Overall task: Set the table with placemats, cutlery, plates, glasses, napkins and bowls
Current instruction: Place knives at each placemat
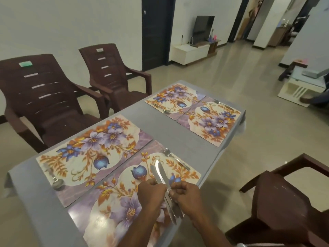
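Note:
Both my hands hold a bundle of table knives (pixel 161 172) over the near right floral placemat (pixel 114 207). My left hand (pixel 151 193) grips the bundle around its middle, and my right hand (pixel 183 193) pinches a knife in it. Blades stick out above and below my hands. A spoon (pixel 175 158) lies on this mat's far right edge. Another spoon (pixel 56 180) lies on the near left placemat (pixel 85 150). The two far placemats (pixel 210 120) each carry a spoon (pixel 220 103) too.
The grey table (pixel 165 134) runs away from me. Two brown plastic chairs (pixel 46 97) stand along its left side, and another brown chair (pixel 284 198) stands at my right. A TV unit (pixel 192 50) and a dark door lie beyond on the tiled floor.

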